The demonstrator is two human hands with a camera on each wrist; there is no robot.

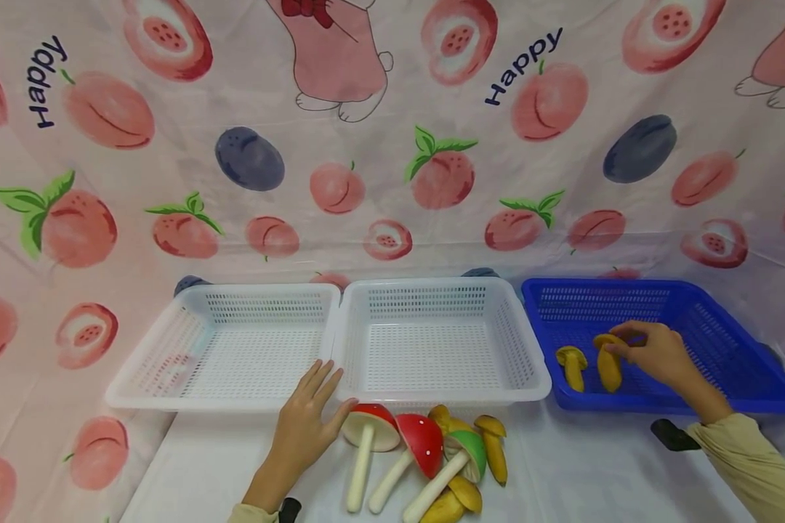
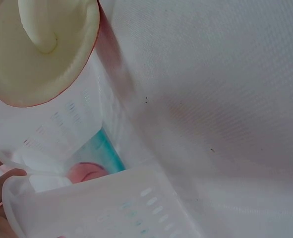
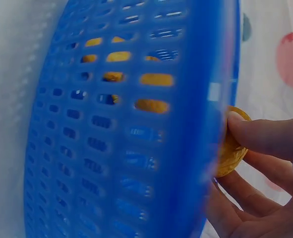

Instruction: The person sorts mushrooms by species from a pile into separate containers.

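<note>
In the head view my right hand (image 1: pixel 657 354) is over the blue basket (image 1: pixel 700 341) and pinches a yellow-brown toy mushroom (image 1: pixel 610 367) by its cap. Another yellow mushroom (image 1: pixel 572 369) lies beside it in that basket. The right wrist view shows the thumb on the yellow cap (image 3: pixel 231 153) above the basket's rim. My left hand (image 1: pixel 306 421) lies with spread, straight fingers at the front rims of the two white baskets, its thumb near a red-capped mushroom (image 1: pixel 369 428). In the left wrist view only some fingers (image 2: pixel 0 198) show, by the white rims.
On the white table before the baskets lie a spotted red mushroom (image 1: pixel 421 444), a green-capped one (image 1: pixel 466 454) and several yellow ones (image 1: pixel 493 443). The left white basket (image 1: pixel 262 363) and middle white basket (image 1: pixel 432 356) stand side by side. A fruit-print cloth (image 1: pixel 379 145) hangs behind.
</note>
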